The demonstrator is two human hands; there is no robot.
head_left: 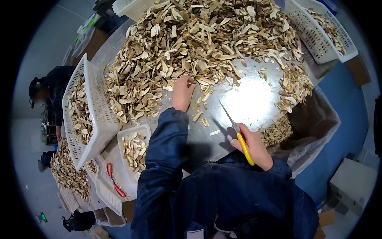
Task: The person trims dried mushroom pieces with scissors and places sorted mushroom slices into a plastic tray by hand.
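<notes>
A large heap of dried mushroom slices [191,44] covers the far part of the metal table [223,139]. At the heap's near edge is my left hand [183,94], its fingers curled in among the slices; what they pinch, if anything, is hidden. My right hand [254,149] grips scissors [244,148] with yellow handles, held above the bare metal with the narrow blades pointing forward and away from me. A few loose slices [197,116] lie between the two hands.
White perforated baskets [92,107] with slices stand left and at the back right. On the left, a small white tray [147,131] of slices sits near red-handled scissors [113,181]. A lined bin [318,131] is below the right edge. Other people work at far left.
</notes>
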